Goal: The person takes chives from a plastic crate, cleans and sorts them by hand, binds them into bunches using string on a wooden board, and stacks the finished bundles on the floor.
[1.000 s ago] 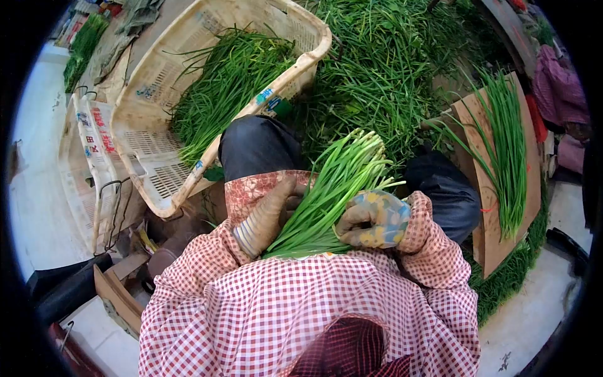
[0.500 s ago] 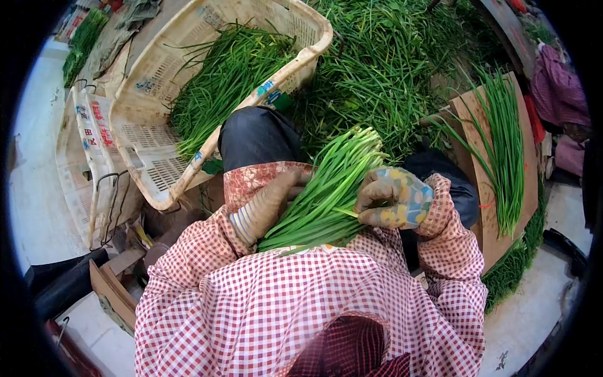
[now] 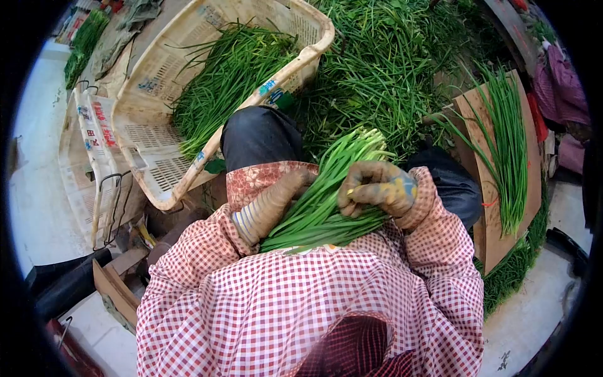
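A bunch of garlic chives (image 3: 326,195) lies across my lap, pale cut ends up and to the right, green leaves running down to the left. Gloved, my left hand (image 3: 271,200) wraps round the bunch from the left; its fingertips are hidden behind the leaves. My right hand (image 3: 377,190), in a worn patterned glove, is over the bunch's right side with thumb and fingers pinched together. A small yellowish bit of chive leaf (image 3: 352,189) shows at those fingertips.
A white plastic basket (image 3: 173,198) holding more chives tilts at the left, beside a second crate (image 3: 94,135). Loose chives (image 3: 383,63) heap in front of me. On the right, a separate chive bunch (image 3: 507,157) rests on a cardboard sheet (image 3: 480,132).
My right hand has moved left, further over the bunch, its fingers curled closer. Earlier it pinched a yellowish leaf at the right edge. My left hand keeps its grip.
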`<state>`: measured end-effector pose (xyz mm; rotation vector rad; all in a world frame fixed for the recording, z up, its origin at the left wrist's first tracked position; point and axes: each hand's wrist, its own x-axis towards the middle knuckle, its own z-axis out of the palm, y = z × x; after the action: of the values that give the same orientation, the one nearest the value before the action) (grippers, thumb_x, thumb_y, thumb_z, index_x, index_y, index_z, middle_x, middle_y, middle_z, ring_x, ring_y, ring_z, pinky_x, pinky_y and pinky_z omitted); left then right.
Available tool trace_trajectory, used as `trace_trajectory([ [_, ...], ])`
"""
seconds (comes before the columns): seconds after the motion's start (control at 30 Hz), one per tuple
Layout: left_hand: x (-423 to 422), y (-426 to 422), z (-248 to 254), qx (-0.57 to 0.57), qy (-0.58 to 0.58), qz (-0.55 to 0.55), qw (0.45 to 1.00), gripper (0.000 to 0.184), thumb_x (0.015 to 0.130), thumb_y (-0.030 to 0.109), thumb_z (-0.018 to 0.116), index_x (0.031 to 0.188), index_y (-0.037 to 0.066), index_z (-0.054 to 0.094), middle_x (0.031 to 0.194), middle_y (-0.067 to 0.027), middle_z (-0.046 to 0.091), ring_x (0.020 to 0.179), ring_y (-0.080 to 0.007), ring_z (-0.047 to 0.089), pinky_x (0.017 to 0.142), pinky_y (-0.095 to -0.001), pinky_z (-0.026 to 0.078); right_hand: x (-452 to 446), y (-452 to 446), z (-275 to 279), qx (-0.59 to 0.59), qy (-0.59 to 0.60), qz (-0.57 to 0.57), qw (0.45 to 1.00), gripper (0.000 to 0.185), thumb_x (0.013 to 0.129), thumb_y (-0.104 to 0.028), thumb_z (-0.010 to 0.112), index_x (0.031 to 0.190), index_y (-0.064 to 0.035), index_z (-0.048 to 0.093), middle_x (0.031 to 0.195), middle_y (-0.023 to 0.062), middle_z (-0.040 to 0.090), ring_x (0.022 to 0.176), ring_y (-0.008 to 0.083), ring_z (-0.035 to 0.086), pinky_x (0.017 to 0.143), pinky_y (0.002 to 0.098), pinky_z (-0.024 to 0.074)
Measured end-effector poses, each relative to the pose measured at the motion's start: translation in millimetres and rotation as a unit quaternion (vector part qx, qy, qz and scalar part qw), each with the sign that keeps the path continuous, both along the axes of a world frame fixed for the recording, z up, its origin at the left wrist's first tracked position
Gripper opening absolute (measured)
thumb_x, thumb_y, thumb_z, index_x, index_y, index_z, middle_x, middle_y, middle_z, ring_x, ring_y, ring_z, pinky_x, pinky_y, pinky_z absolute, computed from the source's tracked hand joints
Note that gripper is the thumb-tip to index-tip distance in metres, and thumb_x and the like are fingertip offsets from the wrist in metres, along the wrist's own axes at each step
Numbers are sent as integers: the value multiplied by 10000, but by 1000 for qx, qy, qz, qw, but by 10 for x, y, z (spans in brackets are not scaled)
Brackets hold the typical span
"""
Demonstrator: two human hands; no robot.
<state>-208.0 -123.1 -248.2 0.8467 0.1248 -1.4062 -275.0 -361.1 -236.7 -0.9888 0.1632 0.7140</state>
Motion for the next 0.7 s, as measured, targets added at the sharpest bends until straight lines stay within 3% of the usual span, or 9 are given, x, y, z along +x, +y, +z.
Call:
trace_trajectory([
  [0.1, 26, -59, 153, 37, -3, -17, 999, 687, 893, 575, 496, 1311, 31, 458, 1230, -123, 567, 1107, -204, 557, 987, -339, 435, -32, -153, -3, 84, 28, -60, 994, 229, 834, -205, 661, 916, -6, 583, 933, 118, 656, 812, 182, 651, 735, 285, 536],
  [0.17, 26, -54, 114, 21, 1, -14, 1000, 671, 898, 554, 497, 1305, 21, 464, 1226, -117, 571, 1094, -194, 566, 978, -333, 443, -66, -210, 92, 61, 71, -120, 988, 159, 810, -78, 652, 895, 27, 568, 889, 166, 645, 667, 221, 651, 610, 306, 568],
  [0.33, 44, 3, -231, 10, -86, -54, 995, 645, 882, 499, 535, 1266, -18, 493, 1187, -117, 582, 1058, -165, 562, 940, -304, 445, -134, -794, 237, 91, -105, -225, 964, 319, 876, -217, 653, 1012, 25, 497, 841, 157, 607, 690, 243, 645, 586, 325, 570],
  [0.47, -26, 38, -145, 94, -297, -101, 945, 959, 702, 420, 764, 1402, -18, 276, 1347, -189, 429, 1264, -258, 407, 1057, -363, 324, 110, -1336, 504, 99, -267, -193, 939, 165, 870, -161, 588, 963, -27, 559, 923, 163, 640, 721, 222, 635, 593, 281, 511],
  [0.53, -86, 5, -96, 68, -327, -97, 938, 1084, 615, 310, 863, 1440, 10, 227, 1397, -184, 391, 1304, -276, 367, 1091, -374, 286, 145, -1319, 610, -71, -233, -431, 869, 385, 878, -278, 621, 1189, -62, 552, 1190, 191, 590, 967, 278, 633, 730, 307, 536],
  [0.6, -142, 85, -142, 81, -338, -95, 933, 1093, 615, 306, 865, 1444, 7, 218, 1404, -180, 386, 1308, -271, 364, 1094, -373, 284, 308, -1259, 479, -474, -105, -336, 807, 604, 880, -280, 637, 1409, -157, 372, 1317, 170, 498, 1157, 258, 530, 912, 401, 510],
  [0.63, -146, 120, -145, 98, -345, -84, 930, 1102, 615, 302, 867, 1448, 4, 210, 1410, -175, 382, 1312, -265, 362, 1097, -371, 281, 336, -1324, 170, -587, -66, -205, 780, 669, 878, -363, 627, 1437, -161, 320, 1364, 170, 453, 1196, 272, 503, 904, 392, 513],
  [0.67, -123, 97, -4, 101, -336, -90, 932, 1101, 621, 269, 867, 1454, 1, 200, 1420, -175, 371, 1319, -261, 351, 1099, -373, 283, 365, -1390, -139, -680, -43, -59, 730, 740, 876, -445, 616, 1465, -165, 267, 1410, 170, 409, 1235, 285, 477, 897, 383, 515],
  [0.7, -120, 178, -27, 97, -366, -98, 920, 1064, 638, 235, 865, 1447, -3, 216, 1413, -165, 385, 1297, -252, 387, 1085, -376, 311, 313, -1296, -345, -568, -79, -63, 817, 739, 888, -479, 584, 1474, -186, 243, 1421, 183, 379, 1228, 272, 474, 873, 343, 515],
])
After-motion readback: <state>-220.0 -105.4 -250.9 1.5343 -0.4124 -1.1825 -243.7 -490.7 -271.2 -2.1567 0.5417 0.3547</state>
